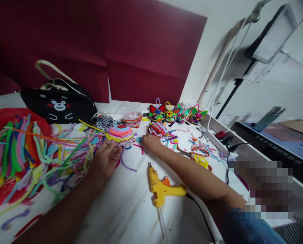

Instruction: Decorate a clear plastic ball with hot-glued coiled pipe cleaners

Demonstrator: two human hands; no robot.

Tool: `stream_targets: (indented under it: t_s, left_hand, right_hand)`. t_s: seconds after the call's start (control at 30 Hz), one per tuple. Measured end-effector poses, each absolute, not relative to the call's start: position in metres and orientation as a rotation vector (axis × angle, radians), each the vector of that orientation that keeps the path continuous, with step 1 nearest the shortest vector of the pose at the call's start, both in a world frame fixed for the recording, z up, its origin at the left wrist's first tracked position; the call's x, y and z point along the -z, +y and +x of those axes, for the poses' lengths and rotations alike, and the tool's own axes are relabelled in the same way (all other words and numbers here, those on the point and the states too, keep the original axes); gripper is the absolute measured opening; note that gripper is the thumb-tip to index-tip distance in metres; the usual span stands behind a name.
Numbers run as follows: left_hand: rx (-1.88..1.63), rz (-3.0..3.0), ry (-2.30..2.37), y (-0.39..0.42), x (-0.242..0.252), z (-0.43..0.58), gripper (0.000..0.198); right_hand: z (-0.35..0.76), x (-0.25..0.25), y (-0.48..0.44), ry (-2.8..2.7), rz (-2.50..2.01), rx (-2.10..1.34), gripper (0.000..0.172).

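My left hand point(105, 158) lies on the white table point(131, 210), its fingers curled against the near side of a dome wrapped in pink, orange and blue pipe cleaners point(120, 134). My right hand point(151, 142) rests knuckles-up just right of the dome, fingers pinched at a small blue piece I cannot make out. A second, red-and-white wrapped piece point(157, 129) sits right behind that hand. A yellow glue gun point(160, 188) lies on the table between my forearms.
A heap of loose coloured pipe cleaners point(26, 152) covers the left on a red sheet. A black bear-face bag point(58, 105) stands behind. Several cat-face ornaments point(178, 115) line the back edge. Scissors point(188, 154), scraps and cables lie right. A blurred patch is at lower right.
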State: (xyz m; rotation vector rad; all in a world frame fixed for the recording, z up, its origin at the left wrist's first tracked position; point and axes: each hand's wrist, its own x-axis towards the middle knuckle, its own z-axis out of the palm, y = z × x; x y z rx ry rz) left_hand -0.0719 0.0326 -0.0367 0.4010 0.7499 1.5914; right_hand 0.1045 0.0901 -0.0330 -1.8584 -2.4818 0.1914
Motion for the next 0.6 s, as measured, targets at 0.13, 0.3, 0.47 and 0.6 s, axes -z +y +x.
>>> stream_targets:
  t_s: [0.13, 0.3, 0.47, 0.6]
  left_hand:
    - [-1.578, 0.402, 0.773, 0.032, 0.035, -0.071, 0.024]
    - [-1.583, 0.399, 0.788, 0.032, 0.037, -0.070, 0.024]
    - [-1.577, 0.446, 0.757, 0.033, 0.041, -0.068, 0.026]
    - [-1.524, 0.419, 0.820, 0.027, 0.036, -0.062, 0.028]
  right_hand:
    - [0.112, 0.030, 0.085, -2.368, -1.842, -0.339, 0.033]
    - [0.141, 0.017, 0.068, -2.149, -1.656, -0.679, 0.013]
    - [0.170, 0.011, 0.044, -1.867, -1.392, -1.116, 0.011]
    - [0.187, 0.016, 0.018, -1.695, -1.261, -1.310, 0.016]
